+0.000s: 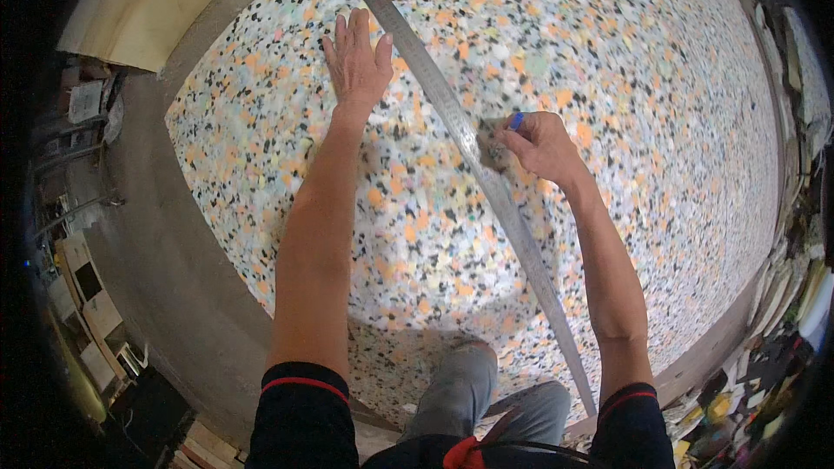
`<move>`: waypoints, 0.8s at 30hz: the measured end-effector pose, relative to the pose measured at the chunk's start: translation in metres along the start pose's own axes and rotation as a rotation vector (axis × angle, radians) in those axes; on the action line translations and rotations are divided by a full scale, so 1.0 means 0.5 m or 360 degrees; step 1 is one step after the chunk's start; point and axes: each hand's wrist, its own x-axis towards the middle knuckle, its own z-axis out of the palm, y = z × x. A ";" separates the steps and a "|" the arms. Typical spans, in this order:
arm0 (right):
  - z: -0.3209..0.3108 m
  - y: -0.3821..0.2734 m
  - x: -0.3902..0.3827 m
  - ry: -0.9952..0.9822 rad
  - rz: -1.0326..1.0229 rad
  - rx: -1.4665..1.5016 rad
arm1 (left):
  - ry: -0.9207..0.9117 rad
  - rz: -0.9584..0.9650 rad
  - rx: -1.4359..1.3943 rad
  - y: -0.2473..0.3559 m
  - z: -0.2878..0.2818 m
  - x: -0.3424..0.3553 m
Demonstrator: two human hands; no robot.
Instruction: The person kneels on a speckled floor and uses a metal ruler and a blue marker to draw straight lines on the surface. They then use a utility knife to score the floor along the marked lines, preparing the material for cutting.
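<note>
A large speckled foam sheet in white, orange, black and pale colours lies under me, and my knees rest on its near part. A long steel ruler lies diagonally across it, from the top centre down to the lower right. My left hand lies flat on the foam just left of the ruler's upper part, fingers stretched out. My right hand is closed round a small blue tool just right of the ruler's middle; its working end is too small to make out.
A grey floor borders the sheet. A pale plywood board lies at the upper left. Shelving and wooden pieces stand along the left. Piled foam offcuts and scraps line the right edge.
</note>
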 end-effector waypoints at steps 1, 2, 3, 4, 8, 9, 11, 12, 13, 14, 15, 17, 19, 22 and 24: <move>0.002 -0.015 0.032 -0.0019 0.0009 0.0092 | -0.0054 -0.0028 0.0073 -0.010 0.013 0.016; 0.006 -0.028 0.064 0.0047 0.0013 -0.0092 | -0.0203 -0.0064 0.0168 -0.018 0.026 0.029; -0.001 -0.037 0.096 0.0008 -0.0013 -0.0059 | -0.0038 -0.0009 0.0088 -0.020 0.036 0.031; -0.007 -0.043 0.122 -0.0049 0.0003 -0.0056 | 0.0015 0.0028 0.0040 -0.022 0.043 0.025; 0.024 -0.085 0.201 -0.0117 0.0033 0.0122 | -0.0065 0.0079 0.0133 -0.034 0.052 0.013; 0.026 -0.096 0.217 -0.0127 0.0002 0.0107 | -0.0117 0.0081 0.0226 -0.036 0.050 0.015; 0.011 -0.118 0.249 -0.0166 0.0033 -0.0065 | -0.0259 0.0019 0.0304 -0.035 0.044 0.019; 0.009 -0.128 0.267 -0.0150 0.0053 -0.0010 | -0.0310 -0.0012 0.0289 -0.031 0.041 0.018; 0.007 -0.138 0.288 -0.0131 0.0104 -0.0002 | -0.0414 -0.0061 0.0314 -0.027 0.037 0.020; 0.004 -0.146 0.310 -0.0054 -0.0070 -0.0021 | -0.0408 -0.0071 0.0294 -0.022 0.033 0.020; -0.002 -0.154 0.338 -0.0053 -0.0120 -0.0075 | -0.0456 -0.0096 0.0315 -0.017 0.029 0.021; -0.013 -0.168 0.404 -0.0040 -0.0200 -0.0202 | -0.0521 -0.0134 0.0314 -0.011 0.023 0.028; -0.001 -0.184 0.483 0.0034 -0.0295 -0.0235 | -0.0532 -0.0165 0.0273 -0.007 0.016 0.035; 0.011 -0.218 0.591 0.0084 -0.0390 -0.0343 | -0.0475 -0.0168 0.0121 -0.006 0.009 0.041; 0.011 -0.242 0.645 0.0068 -0.0378 -0.0313 | -0.0568 -0.0186 0.0166 -0.006 0.007 0.039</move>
